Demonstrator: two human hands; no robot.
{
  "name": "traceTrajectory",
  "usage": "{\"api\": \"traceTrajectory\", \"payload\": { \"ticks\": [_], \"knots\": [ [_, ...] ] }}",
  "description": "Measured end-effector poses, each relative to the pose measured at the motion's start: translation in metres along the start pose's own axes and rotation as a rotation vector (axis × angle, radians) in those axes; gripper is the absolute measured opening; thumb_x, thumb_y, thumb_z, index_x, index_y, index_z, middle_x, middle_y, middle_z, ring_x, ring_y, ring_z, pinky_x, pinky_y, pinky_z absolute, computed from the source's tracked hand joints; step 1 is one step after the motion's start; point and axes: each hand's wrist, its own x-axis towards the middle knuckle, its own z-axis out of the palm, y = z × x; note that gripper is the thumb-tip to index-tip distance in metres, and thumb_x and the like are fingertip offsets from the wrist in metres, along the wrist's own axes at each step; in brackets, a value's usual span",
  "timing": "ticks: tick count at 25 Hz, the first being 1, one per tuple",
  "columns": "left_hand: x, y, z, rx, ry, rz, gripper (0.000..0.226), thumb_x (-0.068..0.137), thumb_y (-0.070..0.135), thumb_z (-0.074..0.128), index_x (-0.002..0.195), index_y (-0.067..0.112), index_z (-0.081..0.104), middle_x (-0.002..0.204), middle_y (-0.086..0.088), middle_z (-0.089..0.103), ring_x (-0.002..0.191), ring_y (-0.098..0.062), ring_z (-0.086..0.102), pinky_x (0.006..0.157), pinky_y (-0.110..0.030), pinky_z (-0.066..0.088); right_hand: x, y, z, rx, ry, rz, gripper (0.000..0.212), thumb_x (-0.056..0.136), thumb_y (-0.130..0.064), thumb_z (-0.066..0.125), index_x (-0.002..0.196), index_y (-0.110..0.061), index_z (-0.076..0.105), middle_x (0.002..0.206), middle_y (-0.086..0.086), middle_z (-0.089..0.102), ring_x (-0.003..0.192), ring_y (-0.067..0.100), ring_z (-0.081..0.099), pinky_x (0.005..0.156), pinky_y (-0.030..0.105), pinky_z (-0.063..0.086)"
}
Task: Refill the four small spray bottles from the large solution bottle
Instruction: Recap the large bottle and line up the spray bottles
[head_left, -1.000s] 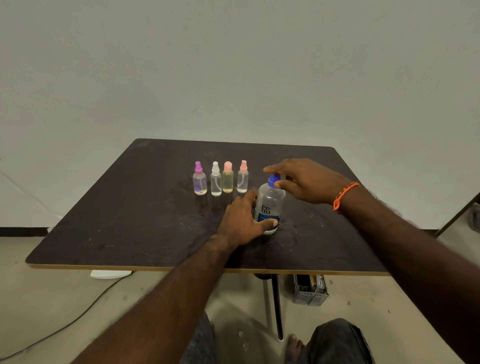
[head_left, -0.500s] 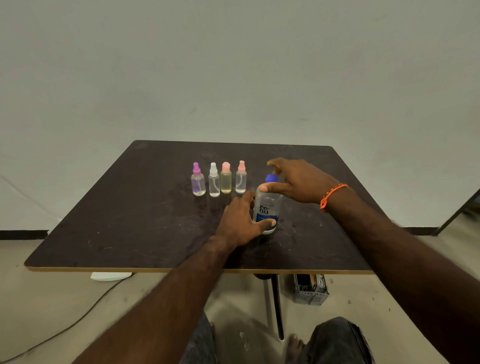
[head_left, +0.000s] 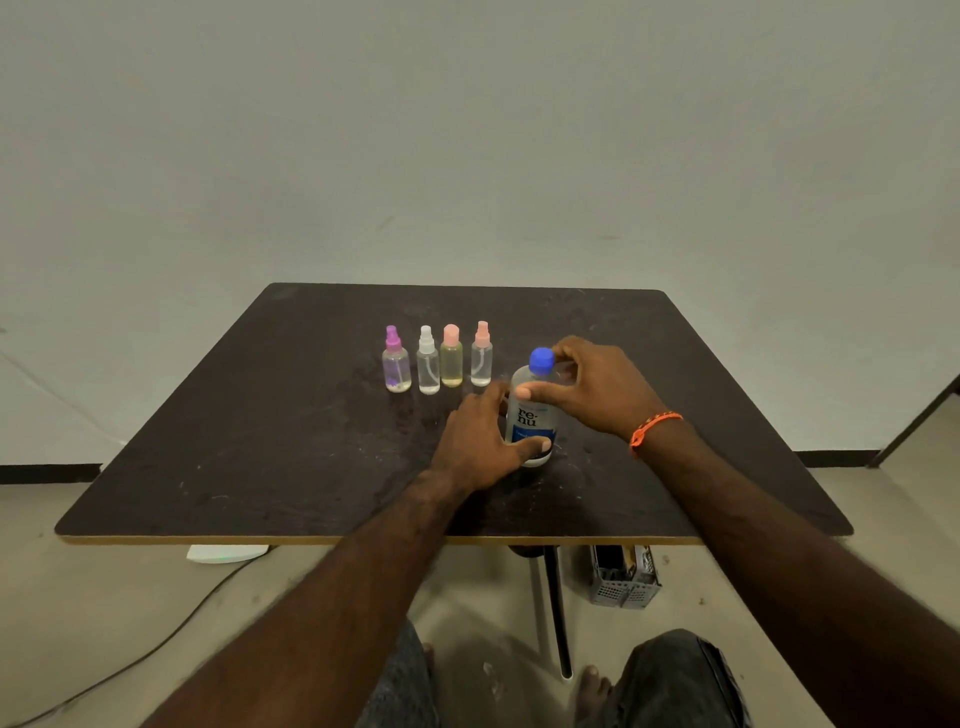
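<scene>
Both hands on lg solution bottle, upright on table.
L hand fingers wrapped round body; R hand fingertips at blue cap, thumb on shoulder.

A large clear plastic solution bottle with a white-and-blue label and a round blue screw cap stands upright near the middle of the dark desk, the cap on. Just to its left, further back, four small clear plastic spray bottles stand upright in a close row, all capped: a purple-topped one with violet-tinted liquid, a white-topped clear one, a pink-capped one with yellowish liquid, and a pink-topped clear one.
</scene>
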Motion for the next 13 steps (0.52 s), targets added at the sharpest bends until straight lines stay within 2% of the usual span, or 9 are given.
{"api": "traceTrajectory", "payload": {
  "ticks": [2,5,8,13],
  "knots": [
    [0.0,-0.003,0.001,0.01,0.008,0.004,0.075,0.076,0.055,0.085,0.138,0.03,0.051,0.128,0.005,0.061,0.115,-0.013,0.058,0.099,-0.037,0.055,-0.015,0.013,0.016,0.238,-0.048,0.057,0.075,0.075,-0.061,0.076,0.135,-0.023,0.05,0.121,-0.012,0.056,0.11,0.011,0.059,0.089,0.026,0.049],
    [-0.001,-0.006,0.004,0.036,0.032,0.01,0.077,0.075,0.063,0.081,0.139,0.031,0.05,0.128,0.005,0.062,0.114,-0.013,0.057,0.099,-0.039,0.054,-0.032,0.033,0.041,0.467,-0.107,0.104,0.075,0.082,-0.049,0.077,0.144,-0.027,0.042,0.142,-0.005,0.055,0.125,0.015,0.056,0.098,0.027,0.047],
    [-0.004,-0.009,0.006,0.087,0.029,-0.007,0.079,0.074,0.068,0.077,0.14,0.032,0.05,0.127,0.005,0.063,0.114,-0.012,0.056,0.097,-0.036,0.053,-0.04,0.036,0.056,0.629,-0.063,0.122,0.07,0.087,-0.041,0.075,0.146,-0.031,0.04,0.143,-0.003,0.055,0.126,0.011,0.056,0.097,0.022,0.047],
    [-0.007,-0.013,0.011,0.13,0.02,-0.029,0.078,0.078,0.059,0.082,0.143,0.027,0.053,0.131,0.005,0.063,0.114,-0.008,0.051,0.101,-0.034,0.05,-0.042,0.035,0.068,0.671,0.009,0.121,0.069,0.087,-0.037,0.075,0.146,-0.036,0.039,0.143,-0.007,0.054,0.126,0.008,0.054,0.108,0.033,0.045]
  ]
}}
